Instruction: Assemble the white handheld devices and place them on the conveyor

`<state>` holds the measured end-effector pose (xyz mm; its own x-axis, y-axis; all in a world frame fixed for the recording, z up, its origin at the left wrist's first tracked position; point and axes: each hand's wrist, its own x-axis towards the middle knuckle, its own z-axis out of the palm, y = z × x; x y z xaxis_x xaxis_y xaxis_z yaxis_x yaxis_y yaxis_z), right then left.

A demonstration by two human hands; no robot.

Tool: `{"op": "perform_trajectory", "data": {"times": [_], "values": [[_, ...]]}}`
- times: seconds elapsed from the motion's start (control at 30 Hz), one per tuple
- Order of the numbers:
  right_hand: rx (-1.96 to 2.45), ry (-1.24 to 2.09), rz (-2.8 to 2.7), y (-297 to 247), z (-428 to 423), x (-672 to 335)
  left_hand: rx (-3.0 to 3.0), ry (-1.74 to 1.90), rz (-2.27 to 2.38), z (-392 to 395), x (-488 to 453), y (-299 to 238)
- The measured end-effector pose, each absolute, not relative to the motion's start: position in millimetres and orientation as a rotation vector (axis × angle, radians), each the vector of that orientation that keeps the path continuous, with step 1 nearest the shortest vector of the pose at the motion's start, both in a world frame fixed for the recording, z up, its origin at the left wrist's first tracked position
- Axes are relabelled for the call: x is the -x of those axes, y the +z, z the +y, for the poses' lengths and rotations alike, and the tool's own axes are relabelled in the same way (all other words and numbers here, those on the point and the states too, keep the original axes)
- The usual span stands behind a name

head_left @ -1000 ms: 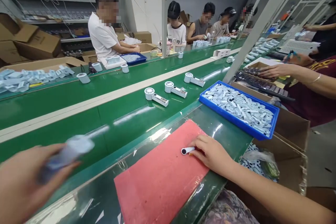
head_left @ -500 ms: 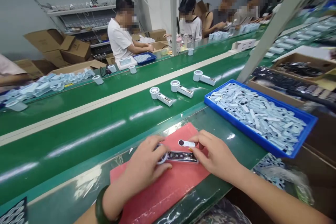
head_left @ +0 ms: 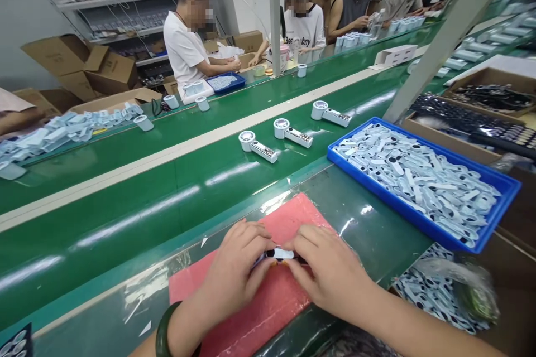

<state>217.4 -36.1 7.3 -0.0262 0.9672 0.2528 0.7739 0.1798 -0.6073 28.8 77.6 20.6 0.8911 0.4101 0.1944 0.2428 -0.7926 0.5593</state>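
The left hand (head_left: pixel 237 265) and right hand (head_left: pixel 329 268) grip, fingertips closed, a small pale-blue strip with a black end (head_left: pixel 285 254), over the red rectangular mat (head_left: pixel 285 301) on the glossy green bench (head_left: pixel 371 242).

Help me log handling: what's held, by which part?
A slim, pale-blue, black-dotted strip: left grip at the dotted end, right grip at the plain end; underneath mostly hidden.

Tabletop (head_left: pixel 377 240): smooth, glossy dark green, showing light reflections. Lying directly on it: one flat red rectangular sheet (head_left: pixel 276 297); one blue rectangular plastic tray (head_left: pixel 498 210) at the right; small white angular scraps (head_left: pixel 145 328); one black sheet with pale rounds (head_left: pixel 20 344), partly out of view.
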Motion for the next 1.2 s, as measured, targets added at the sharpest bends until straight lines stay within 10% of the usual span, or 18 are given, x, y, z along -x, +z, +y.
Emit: {"op": "perform_trajectory", "data": {"times": [0.37,1.2], "values": [[1.491,0.858,-1.523,-8.9,-42.1,-215.4,-2.545,0.405,0.496,64.4,-23.7,20.8],[1.444,0.613,-1.9,-21.8,-60.9,-212.8,-3.095,0.265,0.575,23.2,-22.3,19.4]]}}
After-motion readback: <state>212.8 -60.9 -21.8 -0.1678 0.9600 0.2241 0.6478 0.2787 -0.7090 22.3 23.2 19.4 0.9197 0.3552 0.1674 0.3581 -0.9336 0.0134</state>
